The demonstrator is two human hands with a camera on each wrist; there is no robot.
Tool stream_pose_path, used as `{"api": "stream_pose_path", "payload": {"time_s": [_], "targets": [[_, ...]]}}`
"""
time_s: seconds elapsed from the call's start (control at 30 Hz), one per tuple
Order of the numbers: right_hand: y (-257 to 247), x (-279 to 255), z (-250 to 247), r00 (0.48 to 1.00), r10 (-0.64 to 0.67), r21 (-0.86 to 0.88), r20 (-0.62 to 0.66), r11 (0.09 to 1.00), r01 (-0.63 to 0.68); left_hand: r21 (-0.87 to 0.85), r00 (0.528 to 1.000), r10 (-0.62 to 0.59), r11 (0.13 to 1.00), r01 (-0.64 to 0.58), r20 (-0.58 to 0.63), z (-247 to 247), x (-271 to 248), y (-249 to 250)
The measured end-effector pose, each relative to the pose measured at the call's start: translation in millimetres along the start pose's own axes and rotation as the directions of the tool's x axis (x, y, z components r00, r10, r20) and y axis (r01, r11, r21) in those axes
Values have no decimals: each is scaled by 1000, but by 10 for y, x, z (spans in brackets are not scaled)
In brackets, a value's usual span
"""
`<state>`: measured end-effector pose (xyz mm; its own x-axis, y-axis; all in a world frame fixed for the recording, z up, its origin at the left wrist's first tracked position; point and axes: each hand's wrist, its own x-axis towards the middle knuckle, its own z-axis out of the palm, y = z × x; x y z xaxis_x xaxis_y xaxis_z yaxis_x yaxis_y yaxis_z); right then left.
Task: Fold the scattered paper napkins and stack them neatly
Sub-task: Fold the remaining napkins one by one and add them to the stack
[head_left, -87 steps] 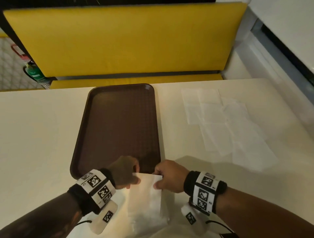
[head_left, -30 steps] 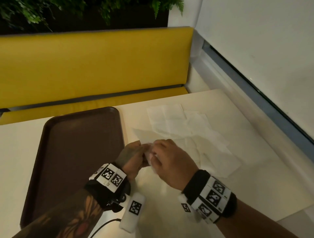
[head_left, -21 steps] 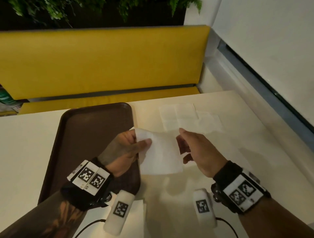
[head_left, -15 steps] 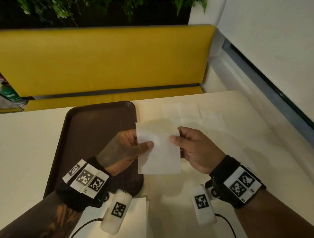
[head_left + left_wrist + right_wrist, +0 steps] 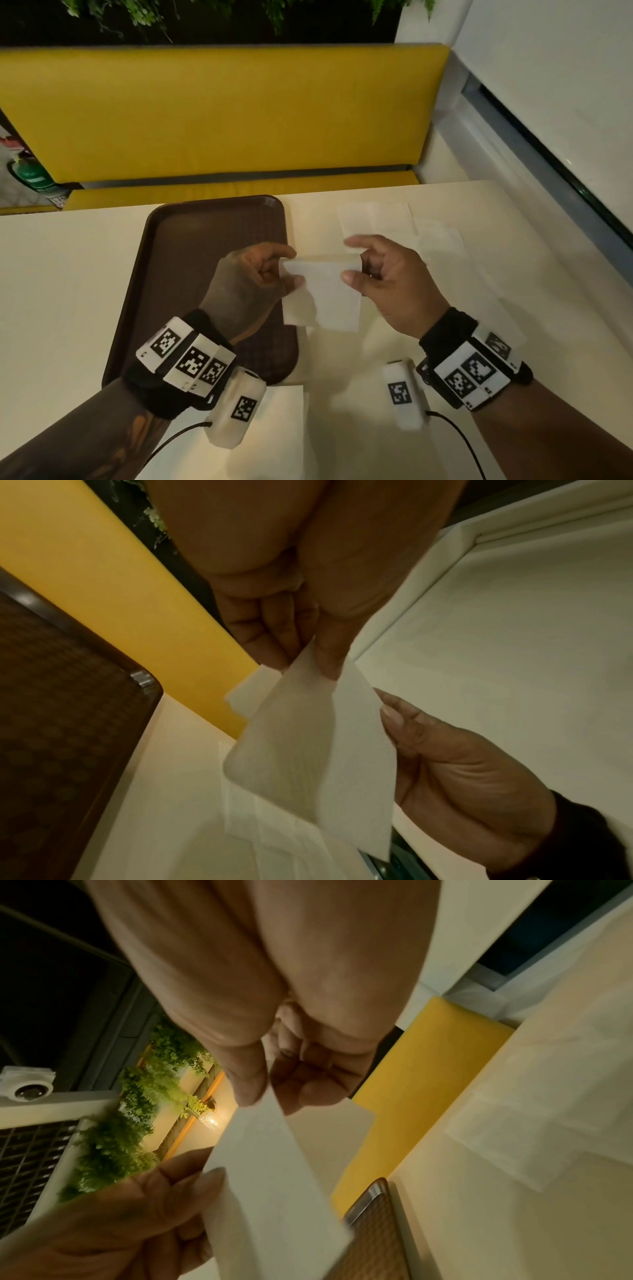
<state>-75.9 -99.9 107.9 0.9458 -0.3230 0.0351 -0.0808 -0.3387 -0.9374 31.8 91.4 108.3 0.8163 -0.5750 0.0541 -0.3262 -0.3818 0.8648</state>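
Observation:
A white paper napkin (image 5: 323, 296) hangs in the air above the table between both hands. My left hand (image 5: 274, 270) pinches its upper left edge between thumb and fingers; the same napkin (image 5: 308, 739) fills the left wrist view. My right hand (image 5: 356, 265) pinches the upper right edge with thumb and curled fingers, while the index finger sticks out above. In the right wrist view the napkin (image 5: 270, 1177) shows as a folded sheet. Several loose napkins (image 5: 376, 219) lie scattered on the table at the far right. A folded napkin (image 5: 287, 431) lies near the front edge.
A dark brown tray (image 5: 205, 267) lies on the cream table (image 5: 61, 291) to the left of the hands. A yellow bench (image 5: 219, 113) stands behind the table. A white wall and a dark window ledge (image 5: 534, 130) run along the right side.
The hands left a folded napkin near the front edge, picked a fresh one from the scattered pile and lifted it. Its top edge has now come down toward me, and the right index finger has lifted.

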Motion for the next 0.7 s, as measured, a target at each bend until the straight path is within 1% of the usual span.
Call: {"api": "stream_pose_path", "payload": {"time_s": [0.07,0.17,0.23,0.33,0.4,0.47,0.53,0.57,0.63,0.7], "targets": [[15,1,-3,1000,-11,-69,-12,998,10,70,999,37,997,-35,-29,-17,-3,16],[-1,-9,-5,999,-30,-127,-26,992,26,130,994,92,988,-84,-61,-20,-5,25],[-16,-12,-3,998,-43,-156,-40,987,36,177,985,156,974,-141,-75,-34,-19,28],[-34,-14,9,994,-87,-186,-64,980,74,279,964,259,932,-232,-64,-58,-50,57],[-54,-22,23,991,-126,-235,-56,966,109,355,962,270,905,-235,-51,-68,-59,87],[-72,-10,27,993,-119,-276,-27,955,107,352,973,227,914,-202,-32,-88,-40,77],[-95,8,18,998,-43,-272,40,961,53,191,994,111,975,-112,14,-119,-8,45],[-104,17,19,996,-5,-236,87,972,25,106,997,56,993,-61,51,-134,-2,31],[-136,22,43,988,14,-159,157,987,11,1,993,-25,1000,25,115,-159,-10,6],[-143,10,82,986,31,-131,165,991,-9,-136,974,-119,980,146,192,-189,-46,-23]]}}
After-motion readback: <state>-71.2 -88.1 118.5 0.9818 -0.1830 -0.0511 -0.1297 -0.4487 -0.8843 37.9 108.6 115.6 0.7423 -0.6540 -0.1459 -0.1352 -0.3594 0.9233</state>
